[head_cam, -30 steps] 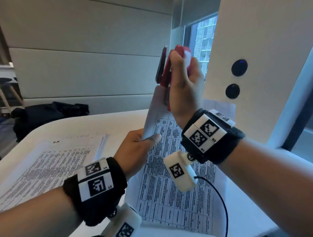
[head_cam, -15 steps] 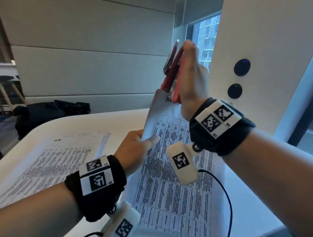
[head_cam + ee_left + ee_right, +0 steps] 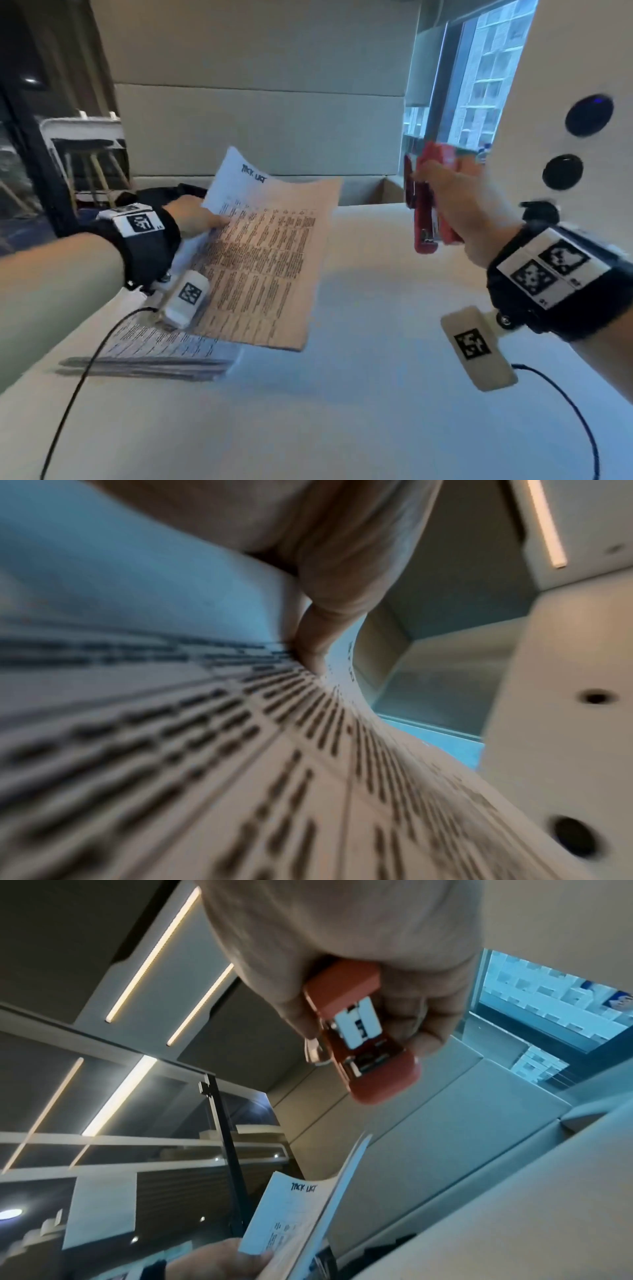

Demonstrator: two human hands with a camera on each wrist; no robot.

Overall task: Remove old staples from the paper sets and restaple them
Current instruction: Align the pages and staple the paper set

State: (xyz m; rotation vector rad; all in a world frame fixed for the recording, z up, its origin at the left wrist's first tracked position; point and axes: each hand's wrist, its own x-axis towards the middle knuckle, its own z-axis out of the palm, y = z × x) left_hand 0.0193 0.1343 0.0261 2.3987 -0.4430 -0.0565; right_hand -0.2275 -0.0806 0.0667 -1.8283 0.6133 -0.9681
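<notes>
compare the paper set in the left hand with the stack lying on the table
The held paper set is off the table, tilted and curling, pinched by the left hand; the stack lies flat. The held set looks thin; the stack looks thicker, many sheets deep. Both carry printed rows of text.

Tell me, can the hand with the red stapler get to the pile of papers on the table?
Probably yes. The right hand grips the stapler, but the held paper set hangs over the stack.

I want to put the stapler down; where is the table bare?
Bare: the table to the right of the paper stack, below the red stapler held by the right hand. Crowded: the left, where the left hand holds the paper set above the stack.
</notes>
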